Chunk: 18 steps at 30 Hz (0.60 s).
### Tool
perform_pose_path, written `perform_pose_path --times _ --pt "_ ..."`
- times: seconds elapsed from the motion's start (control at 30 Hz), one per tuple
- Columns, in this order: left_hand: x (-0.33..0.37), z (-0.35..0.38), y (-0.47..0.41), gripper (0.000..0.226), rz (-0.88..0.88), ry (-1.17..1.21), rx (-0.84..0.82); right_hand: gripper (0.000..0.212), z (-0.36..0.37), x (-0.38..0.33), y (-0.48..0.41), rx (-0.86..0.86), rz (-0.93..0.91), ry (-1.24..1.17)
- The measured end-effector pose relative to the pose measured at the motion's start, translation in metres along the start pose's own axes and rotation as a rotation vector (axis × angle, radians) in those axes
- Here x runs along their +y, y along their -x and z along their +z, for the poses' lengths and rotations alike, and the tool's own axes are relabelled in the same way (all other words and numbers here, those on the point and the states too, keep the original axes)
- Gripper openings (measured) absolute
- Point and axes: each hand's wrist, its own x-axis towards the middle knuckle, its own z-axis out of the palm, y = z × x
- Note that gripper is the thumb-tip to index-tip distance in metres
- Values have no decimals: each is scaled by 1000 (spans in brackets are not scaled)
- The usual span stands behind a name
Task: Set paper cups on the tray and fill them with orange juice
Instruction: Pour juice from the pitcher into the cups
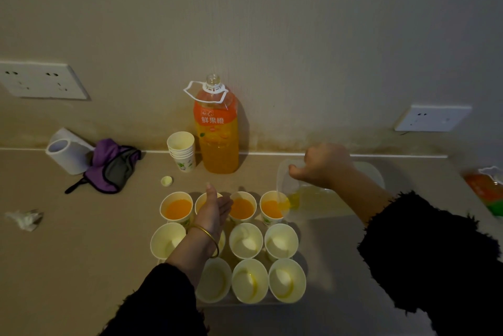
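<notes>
Three cream paper cups in the back row hold orange juice. A fourth sits under the left hand, its fingers straight and together. Empty cups fill the nearer rows on the clear tray. The right hand grips a clear plastic jug, tilted with its lip over the rightmost filled cup. An uncapped orange juice bottle stands by the wall.

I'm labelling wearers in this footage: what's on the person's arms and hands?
Left sleeve and right sleeve are black and fuzzy, ending short of the wrists. A thin gold bangle circles the left wrist. Left hand and right hand are ungloved.
</notes>
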Motion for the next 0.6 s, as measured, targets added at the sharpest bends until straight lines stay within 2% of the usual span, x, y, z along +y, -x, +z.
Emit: perform_pose_path --times 0.6 --pt "0 -4 -1 78 -12 6 15 60 -3 -2 2 6 -2 13"
